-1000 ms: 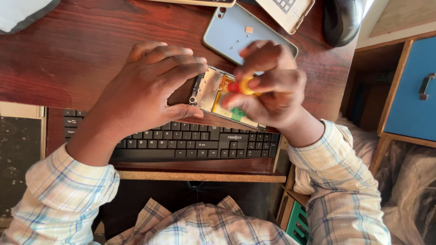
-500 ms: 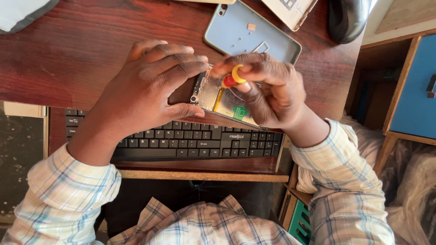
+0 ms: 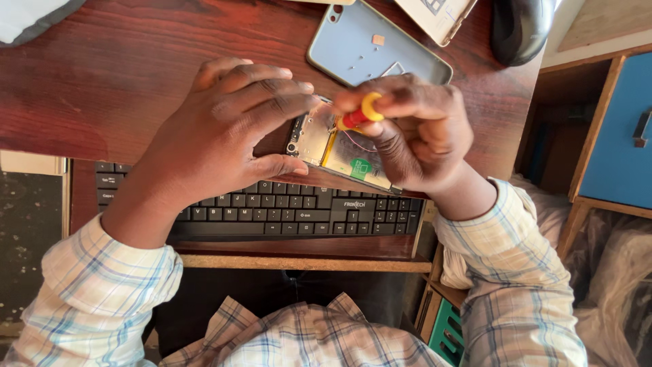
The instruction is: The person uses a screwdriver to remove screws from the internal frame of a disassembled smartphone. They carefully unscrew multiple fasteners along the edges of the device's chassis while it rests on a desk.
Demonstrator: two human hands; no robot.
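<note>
**Opened phone held at the desk edge, screwdriver on it**

The left hand (image 3: 224,129) lies over the left end of an opened phone (image 3: 339,153), fingers spread across its top and thumb pressed along its near edge, so the phone is clamped between them. The phone rests on the dark wooden desk (image 3: 102,81), just above the black keyboard (image 3: 285,211) on the pull-out shelf. The right hand (image 3: 414,136) is clenched around a small screwdriver (image 3: 360,115) (red shaft, yellow cap), whose tip meets the phone's exposed inside near the middle. A pale blue back cover (image 3: 373,47) lies just beyond the hands, with a black mouse (image 3: 519,27) further right.
</note>
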